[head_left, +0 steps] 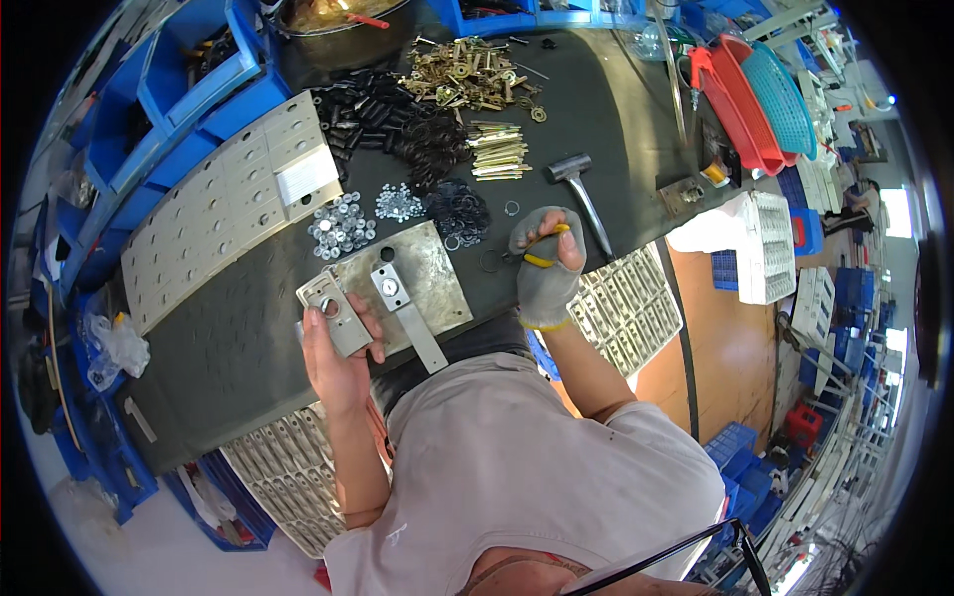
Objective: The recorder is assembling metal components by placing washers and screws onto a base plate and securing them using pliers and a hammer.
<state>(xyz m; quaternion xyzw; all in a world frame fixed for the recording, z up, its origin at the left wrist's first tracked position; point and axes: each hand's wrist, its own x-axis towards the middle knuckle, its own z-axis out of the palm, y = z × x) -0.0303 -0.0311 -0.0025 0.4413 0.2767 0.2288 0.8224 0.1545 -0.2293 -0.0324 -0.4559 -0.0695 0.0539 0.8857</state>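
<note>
My left hand is closed round a light grey lock housing, a plate with a round hole. In a grey fingerless glove, my right hand grips yellow-handled pliers; their jaws point left over the mat. Between my hands lies a steel plate. A silver lock piece with a long flat bar rests on it. Just beyond are black rings, small clear parts and round silver caps. One loose ring lies near my right hand.
A hammer lies right of the piles. Farther back are brass-coloured parts, flat strips and black cylinders. A perforated panel and blue bins line the left. Slotted trays sit below the bench edge.
</note>
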